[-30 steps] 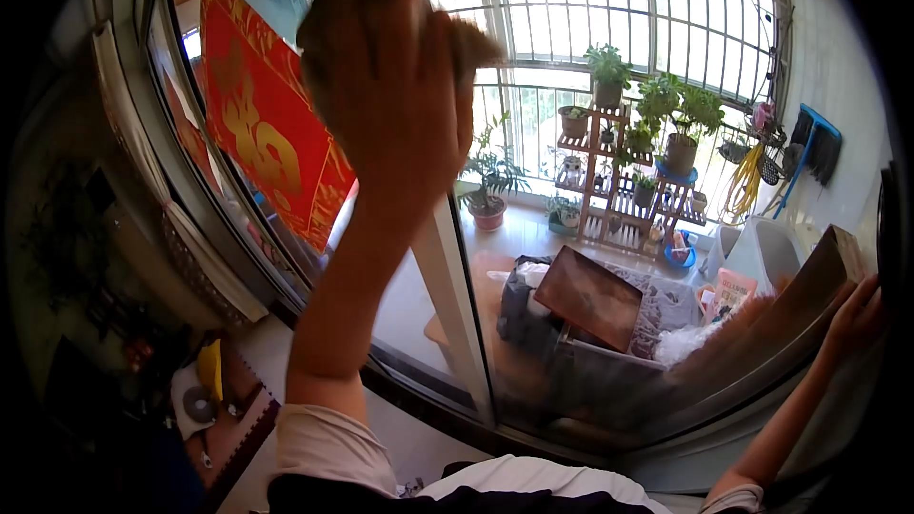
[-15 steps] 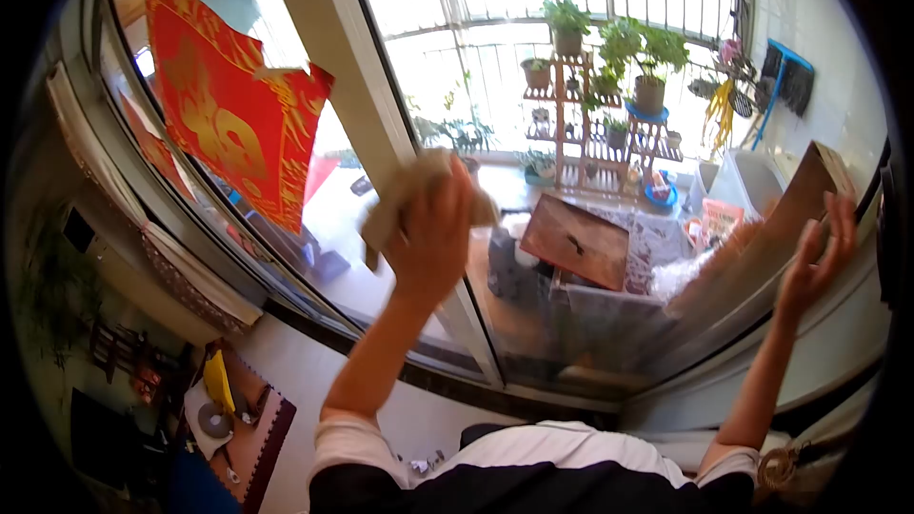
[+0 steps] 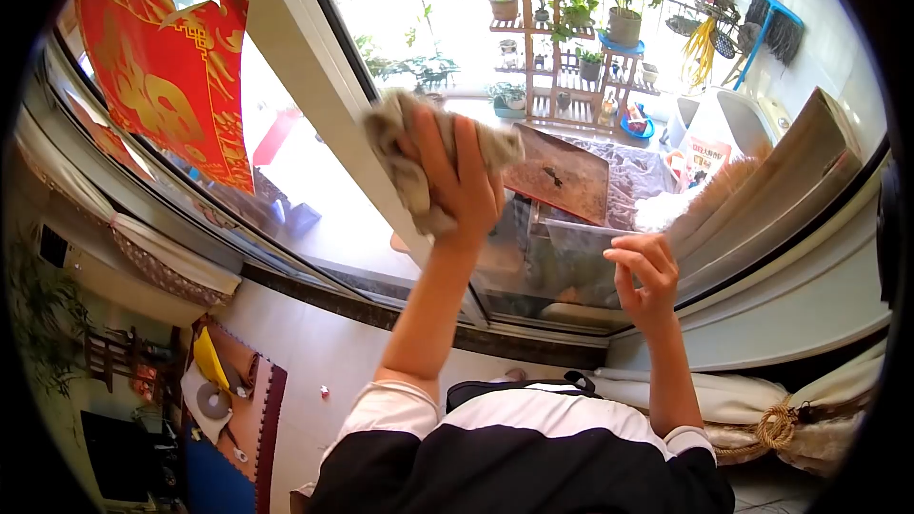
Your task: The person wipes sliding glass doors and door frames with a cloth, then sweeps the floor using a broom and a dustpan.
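My left hand (image 3: 464, 171) is wrapped round a bunched beige-grey rag (image 3: 400, 157). The rag lies against the glass door beside its pale frame (image 3: 286, 48). To the right, my right hand (image 3: 650, 276) is raised in front of the glass with its fingers loosely bent and thumb apart, and no object shows in it. Whether its fingertips touch the pane I cannot tell. A red and gold paper decoration (image 3: 162, 76) hangs on the glass to the left of the frame.
Beyond the glass are a wooden plant stand (image 3: 557, 57) with potted plants, a reddish-brown board (image 3: 562, 176), a blue broom (image 3: 771, 19) and a white tub (image 3: 733, 114). A tied curtain (image 3: 724, 400) hangs at lower right. A play mat (image 3: 252, 400) with a yellow object lies at lower left.
My right hand has moved left and down, from the right edge toward the middle, and its fingers have bent. My left hand with the rag appears slightly further right and higher. The view has shifted.
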`<move>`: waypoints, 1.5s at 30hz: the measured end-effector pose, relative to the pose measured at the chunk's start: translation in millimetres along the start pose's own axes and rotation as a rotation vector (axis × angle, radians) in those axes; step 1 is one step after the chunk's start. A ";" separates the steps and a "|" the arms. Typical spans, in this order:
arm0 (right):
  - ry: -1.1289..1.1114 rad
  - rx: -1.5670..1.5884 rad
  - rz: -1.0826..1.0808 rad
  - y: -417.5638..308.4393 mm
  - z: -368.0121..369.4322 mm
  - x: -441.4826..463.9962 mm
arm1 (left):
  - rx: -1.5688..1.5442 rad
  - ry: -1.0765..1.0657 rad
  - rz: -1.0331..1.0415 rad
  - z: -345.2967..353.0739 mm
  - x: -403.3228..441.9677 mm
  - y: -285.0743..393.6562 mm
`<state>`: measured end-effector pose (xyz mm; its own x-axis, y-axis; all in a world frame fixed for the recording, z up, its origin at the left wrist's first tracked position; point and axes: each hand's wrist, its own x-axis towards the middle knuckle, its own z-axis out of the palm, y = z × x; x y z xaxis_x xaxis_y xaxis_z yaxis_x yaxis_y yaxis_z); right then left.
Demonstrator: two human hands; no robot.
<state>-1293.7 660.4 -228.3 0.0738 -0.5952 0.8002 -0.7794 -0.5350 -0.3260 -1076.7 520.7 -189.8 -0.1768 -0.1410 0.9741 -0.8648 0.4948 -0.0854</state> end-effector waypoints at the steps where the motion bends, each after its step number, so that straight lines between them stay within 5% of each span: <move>1: 0.010 0.032 0.059 -2.0 1.4 -4.8 | 0.004 -0.068 -0.048 -1.9 -24.3 6.5; 8: -0.023 0.204 0.221 -8.3 4.3 -27.9 | -0.101 -0.371 -0.273 13.9 -253.1 41.1; 12: -0.079 0.300 0.289 -5.0 17.6 -44.7 | -0.240 -0.509 -0.985 6.1 -343.2 61.3; 13: -0.106 0.365 0.390 -5.0 21.4 -49.6 | -0.310 -0.533 -1.333 1.3 -349.2 65.1; 14: -0.132 0.432 0.492 -3.2 25.0 -56.2 | -0.308 -0.537 -1.339 -7.0 -341.5 68.3; 16: -0.225 0.471 0.540 6.7 38.3 -81.6 | -0.719 -0.525 -1.142 -27.8 -316.7 75.0; 18: -0.100 0.872 0.844 11.2 61.7 -113.2 | -0.967 -0.518 -0.898 -49.5 -257.2 88.7; 20: -0.220 0.804 0.880 7.2 65.8 -131.7 | -1.021 -0.531 -0.680 -63.9 -208.5 105.6; 22: -0.118 1.529 1.288 -10.3 73.6 -137.9 | -1.109 -0.651 -0.507 -69.3 -183.6 119.7; 24: -0.108 1.612 1.314 -11.4 76.1 -153.5 | -1.110 -0.960 -0.271 -72.5 -168.7 126.3; 26: 0.088 1.986 1.325 -13.3 76.3 -154.9 | -0.976 -0.987 -0.123 -80.1 -155.2 129.3; 30: 0.328 2.010 1.215 -1.6 65.7 -150.9 | -0.829 -0.656 0.083 -87.2 -119.4 78.5; 33: 0.576 1.700 0.856 8.6 29.7 -122.3 | -0.474 -0.194 0.014 -84.7 -102.1 15.1; 34: 0.520 1.549 0.570 7.0 14.5 -91.5 | -0.329 -0.123 -0.003 -86.1 -96.0 -11.9; 39: 0.525 1.097 0.033 -17.4 -20.3 35.2 | -0.129 0.082 -0.017 -58.3 -42.3 -89.0; 41: 0.562 -0.438 0.025 -30.4 -4.1 101.2 | -0.204 0.021 -0.070 -40.8 -41.1 -94.7; 43: 0.787 -0.250 0.035 -59.5 28.2 143.9 | -0.239 0.016 -0.053 -29.8 -43.5 -90.7; 44: 0.866 -0.595 -0.096 -71.7 43.7 162.1 | -0.259 0.013 -0.043 -25.4 -45.0 -91.4; 45: 0.798 -0.529 -0.022 -79.1 70.2 162.7 | -0.282 0.050 -0.027 -21.4 -46.3 -92.1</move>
<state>-1176.4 563.8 -107.7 -0.2021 0.1006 0.9742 -0.9773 -0.0849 -0.1940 -978.7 500.0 -222.6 -0.1258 -0.1188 0.9849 -0.7030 0.7111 -0.0041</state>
